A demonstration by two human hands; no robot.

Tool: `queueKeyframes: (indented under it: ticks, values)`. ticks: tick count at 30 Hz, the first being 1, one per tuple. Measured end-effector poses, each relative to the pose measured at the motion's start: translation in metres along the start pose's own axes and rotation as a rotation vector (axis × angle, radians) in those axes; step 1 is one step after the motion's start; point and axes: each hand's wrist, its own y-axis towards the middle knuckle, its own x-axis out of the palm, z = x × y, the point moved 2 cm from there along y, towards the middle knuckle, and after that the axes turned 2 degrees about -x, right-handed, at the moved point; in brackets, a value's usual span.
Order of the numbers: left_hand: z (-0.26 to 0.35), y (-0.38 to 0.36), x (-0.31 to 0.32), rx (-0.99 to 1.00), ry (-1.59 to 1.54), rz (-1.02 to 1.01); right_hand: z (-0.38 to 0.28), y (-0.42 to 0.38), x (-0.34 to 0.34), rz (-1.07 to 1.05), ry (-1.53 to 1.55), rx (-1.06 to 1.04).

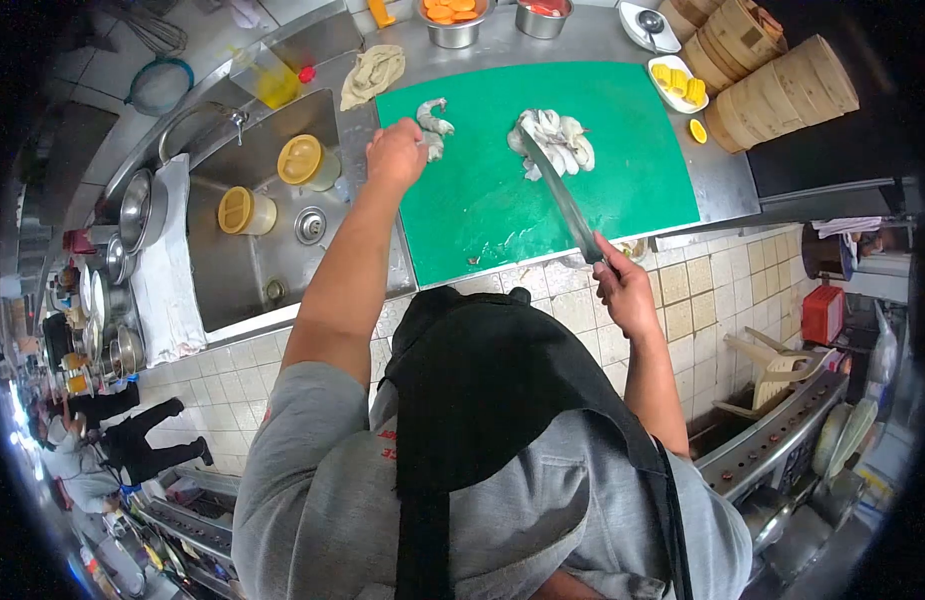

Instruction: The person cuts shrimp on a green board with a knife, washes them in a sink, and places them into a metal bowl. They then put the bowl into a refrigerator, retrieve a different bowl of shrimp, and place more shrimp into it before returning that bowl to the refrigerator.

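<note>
My right hand (625, 292) grips the handle of a long kitchen knife (565, 200). Its blade slants up and left, with the tip over a pile of raw peeled shrimp (567, 142) on the green cutting board (462, 215). At the board's upper left, my left hand (396, 152) has its fingers curled beside a few more shrimp (434, 122). Its fingertips are at the lower shrimp, partly hidden, and I cannot make out whether they pinch one. Small wet scraps lie near the board's front edge.
A steel sink (207, 285) with two yellow-lidded containers (304, 162) lies left of the board. Behind stand a cloth (373, 76) and a bowl of orange slices (450, 12). Bamboo steamers (782, 92) and a plate of yellow pieces (679, 85) are at right. Another person (82, 460) stands far left.
</note>
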Motion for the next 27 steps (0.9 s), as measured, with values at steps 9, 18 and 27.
queueKeyframes:
  ticks: [9, 18, 27]
  values:
    - [0.026, -0.067, 0.025, 0.128, -0.308, 0.136, 0.014, -0.013, 0.001, -0.135, 0.243, 0.234]
    - [0.048, -0.131, 0.036, 0.091, -0.353, -0.024, 0.039, -0.002, 0.001, -0.334, 0.39, 0.28]
    - [0.047, -0.145, 0.047, 0.372, 0.057, 0.046, 0.06, -0.001, 0.012, -0.442, 0.443, 0.263]
